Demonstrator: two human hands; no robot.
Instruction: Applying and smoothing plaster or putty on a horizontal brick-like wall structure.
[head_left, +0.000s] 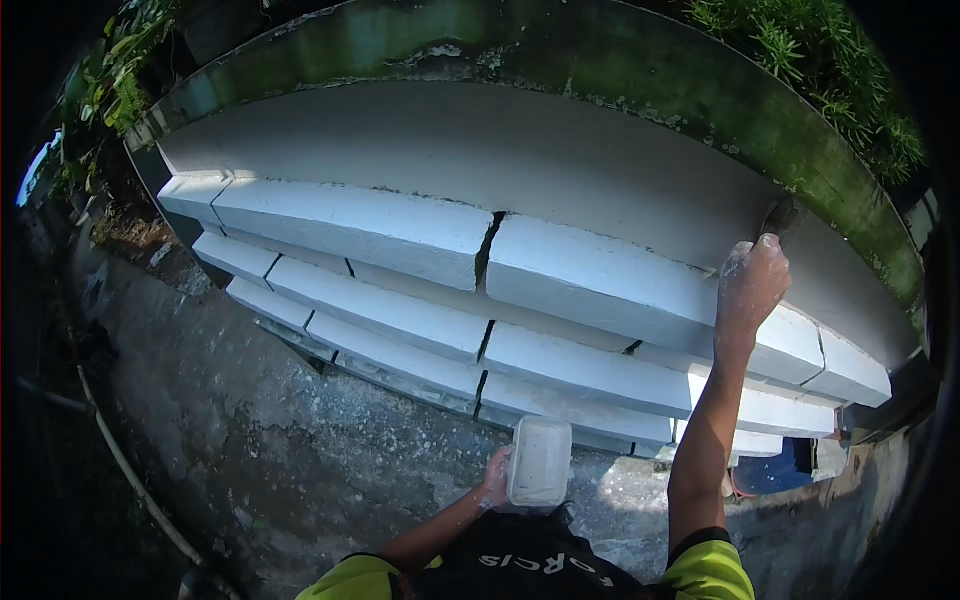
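My right hand [752, 283], speckled with white, is closed around a dark flat tool that looks like a putty knife [782, 218]. Its handle is hidden in my fist, and its far end meets the pale wall face [450, 135] just under the mossy top band. Low in the middle, my left hand [494, 478] grips the side of a rectangular see-through plastic tub [540, 462]. White residue coats the tub's inside. Below my right wrist runs the uppermost white ledge [610, 275], built of long slabs with dark gaps between them.
Lower white ledges [400, 318] step down beneath the top one. Green moss covers the wall's upper band [640, 70], with leafy plants [810, 80] behind it. Rough concrete ground [230, 390] lies below. A blue object [775, 472] sits under the ledges at right; a pipe [130, 470] runs at left.
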